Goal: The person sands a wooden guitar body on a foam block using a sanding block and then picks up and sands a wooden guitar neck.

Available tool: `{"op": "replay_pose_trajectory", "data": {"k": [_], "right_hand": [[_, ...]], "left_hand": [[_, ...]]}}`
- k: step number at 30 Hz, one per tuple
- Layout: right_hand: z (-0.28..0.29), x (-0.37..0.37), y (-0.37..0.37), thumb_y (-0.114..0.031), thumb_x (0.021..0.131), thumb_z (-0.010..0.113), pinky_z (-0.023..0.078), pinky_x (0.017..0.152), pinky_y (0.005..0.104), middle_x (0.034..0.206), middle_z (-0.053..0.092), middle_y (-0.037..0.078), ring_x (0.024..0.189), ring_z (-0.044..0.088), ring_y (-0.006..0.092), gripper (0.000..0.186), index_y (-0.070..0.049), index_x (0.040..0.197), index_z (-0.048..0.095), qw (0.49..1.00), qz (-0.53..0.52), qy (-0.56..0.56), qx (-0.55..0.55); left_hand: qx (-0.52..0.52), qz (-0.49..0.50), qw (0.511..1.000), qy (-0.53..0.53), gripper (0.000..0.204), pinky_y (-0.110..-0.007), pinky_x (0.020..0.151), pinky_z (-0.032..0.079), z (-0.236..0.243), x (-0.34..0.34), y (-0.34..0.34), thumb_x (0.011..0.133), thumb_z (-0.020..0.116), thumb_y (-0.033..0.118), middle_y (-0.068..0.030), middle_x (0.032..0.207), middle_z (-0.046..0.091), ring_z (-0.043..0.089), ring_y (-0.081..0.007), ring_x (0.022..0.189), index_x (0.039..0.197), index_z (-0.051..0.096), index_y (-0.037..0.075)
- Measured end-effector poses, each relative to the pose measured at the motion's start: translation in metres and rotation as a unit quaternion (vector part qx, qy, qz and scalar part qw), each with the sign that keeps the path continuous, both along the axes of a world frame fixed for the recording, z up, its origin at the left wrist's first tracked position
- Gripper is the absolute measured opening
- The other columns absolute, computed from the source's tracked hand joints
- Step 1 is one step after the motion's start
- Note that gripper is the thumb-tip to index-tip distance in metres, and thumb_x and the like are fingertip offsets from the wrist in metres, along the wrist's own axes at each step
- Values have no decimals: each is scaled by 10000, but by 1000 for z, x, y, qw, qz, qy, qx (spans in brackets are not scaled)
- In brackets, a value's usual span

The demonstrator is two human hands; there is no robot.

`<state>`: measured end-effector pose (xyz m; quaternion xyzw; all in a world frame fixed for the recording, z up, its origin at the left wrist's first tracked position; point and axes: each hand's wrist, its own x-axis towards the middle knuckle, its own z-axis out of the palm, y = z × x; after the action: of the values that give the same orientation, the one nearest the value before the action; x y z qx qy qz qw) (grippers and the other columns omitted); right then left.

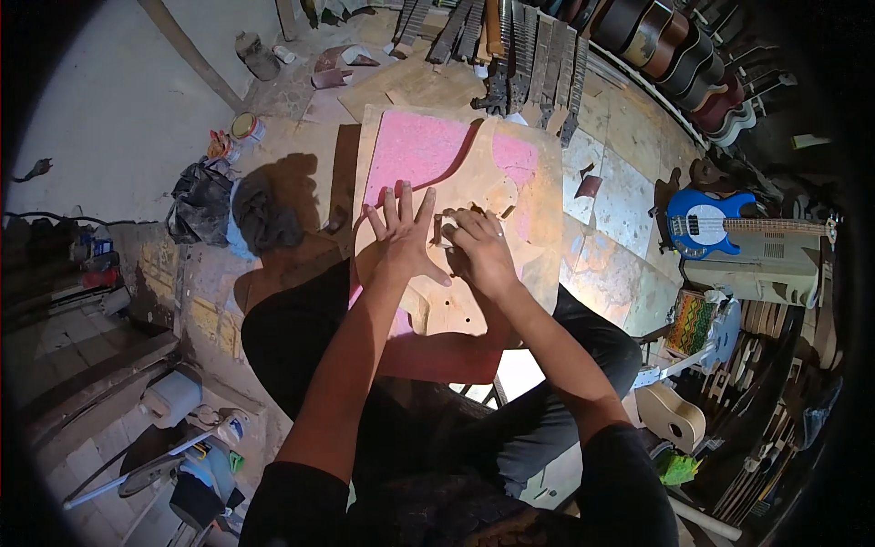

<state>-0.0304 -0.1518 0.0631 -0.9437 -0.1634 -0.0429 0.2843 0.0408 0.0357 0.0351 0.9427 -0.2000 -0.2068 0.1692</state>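
Observation:
A bare wooden electric guitar body (pixel 442 305) with cut-out cavities and small holes lies on a board with a pink surface (pixel 415 146), over my lap. My left hand (pixel 401 232) rests flat on the body's left part with its fingers spread, holding nothing. Close beside it, my right hand (pixel 483 246) bends its fingers down over a cavity near the middle of the body. Those fingers are closed together, and whatever is under them is hidden. A ring shows on one finger of that hand.
Several long wooden neck pieces (pixel 538 64) lie at the far side. Guitars (pixel 674 55) hang at the far right, and a blue electric bass (pixel 706 224) sits on a pale box. Dark cloth (pixel 269 214), a black bag (pixel 196 201) and an open can (pixel 246 128) stand left.

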Motion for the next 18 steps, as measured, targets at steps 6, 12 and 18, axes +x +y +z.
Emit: {"op": "replay_pose_trajectory", "data": {"k": [6,12,18], "right_hand": [[-13,-87,-45,-39,794,774,371,1202,557,1437,627,134,1365,558,365,402,-76,1183,679,999,34,26,-19],[-5,-26,-13,-28,777,781,372,1194,562,1439,618,132,1356,562,370,428,-93,1188,678,1000,-12,17,2],[-2,-51,-9,-34,802,760,371,1196,556,1361,658,149,1343,570,377,374,-89,1166,694,1000,-31,0,3]], "left_hand": [[25,-2,999,26,1790,-792,1207,-40,-2,-2,10,282,1026,550,-331,1760,-28,-75,-567,1611,1746,64,184],[9,-12,1000,23,1785,-801,1199,-37,-1,0,4,291,1025,553,-343,1754,-34,-80,-584,1602,1745,60,180],[29,-14,999,28,1790,-807,1195,-19,-3,0,9,291,1028,554,-349,1750,-26,-73,-592,1598,1744,56,170]]}}
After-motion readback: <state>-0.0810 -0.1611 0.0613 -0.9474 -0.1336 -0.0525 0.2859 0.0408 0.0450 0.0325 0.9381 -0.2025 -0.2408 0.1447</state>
